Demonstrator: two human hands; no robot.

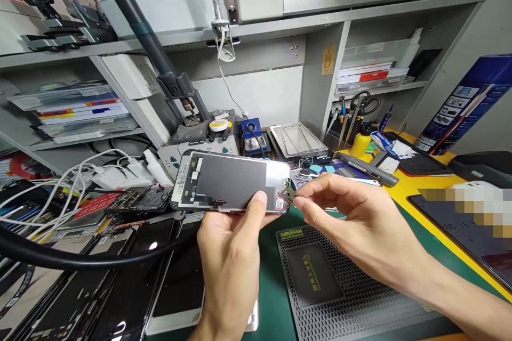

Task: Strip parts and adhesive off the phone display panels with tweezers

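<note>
My left hand (pixel 234 256) holds a phone screen assembly (pixel 228 178) raised above the bench, its dark back side facing me and its white frame along the edge. The thumb lies on its lower right part. At the assembly's right end, my right hand (pixel 344 213) pinches a small metallic piece (pixel 287 195) between thumb and forefinger. That piece touches or overlaps the end of the assembly; whether it is fastened there is unclear. Below the hands, a black honeycomb pad (pixel 316 272) lies on the green mat (pixel 276 266).
Several phone screens (pixel 132 272) lie at the left, crossed by a thick black cable (pixel 100 264). Behind stand a grey station (pixel 200 144), a blue device (pixel 253 136) and a yellow bottle (pixel 361 142). A dark phone (pixel 460 229) and a blue spray can (pixel 464 106) are right.
</note>
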